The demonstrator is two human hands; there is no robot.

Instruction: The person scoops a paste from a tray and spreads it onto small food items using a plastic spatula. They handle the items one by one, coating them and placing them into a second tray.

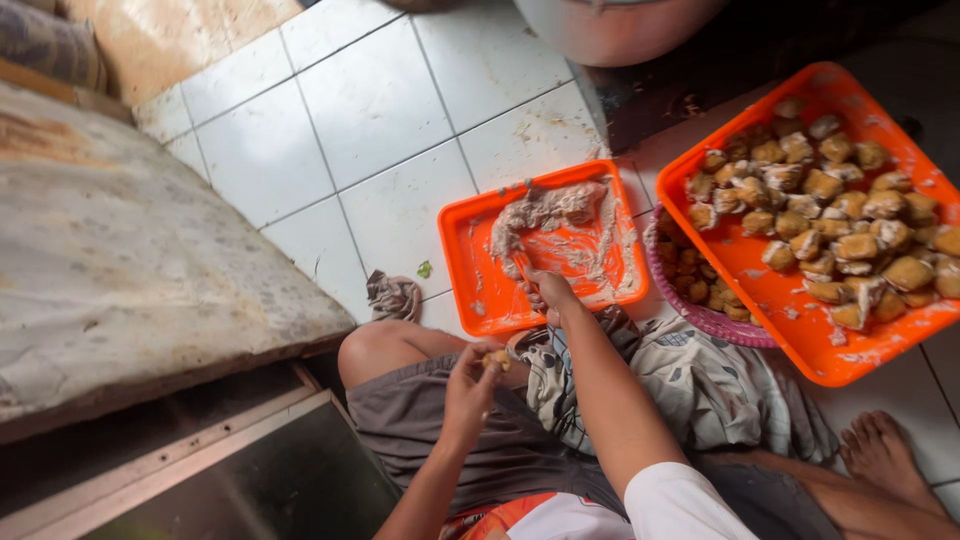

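Note:
My right hand point(548, 290) reaches into a small orange tray point(478, 305) on the white tiled floor and holds a small utensil whose tip sits in the pale paste point(545, 210) smeared over the tray. My left hand point(472, 385) is above my lap, fingers closed round a small brown fried piece point(495, 357). A large orange tray point(790, 310) at the right is piled with several brown fried pieces point(830, 220) stuffed with pale filling.
A purple basket point(715, 318) with more brown pieces sits under the large tray. A patterned cloth point(700, 385) lies over my lap. A crumpled rag point(393, 296) is on the tiles. A worn mat point(120, 260) is at left, a big pot point(610, 30) at top.

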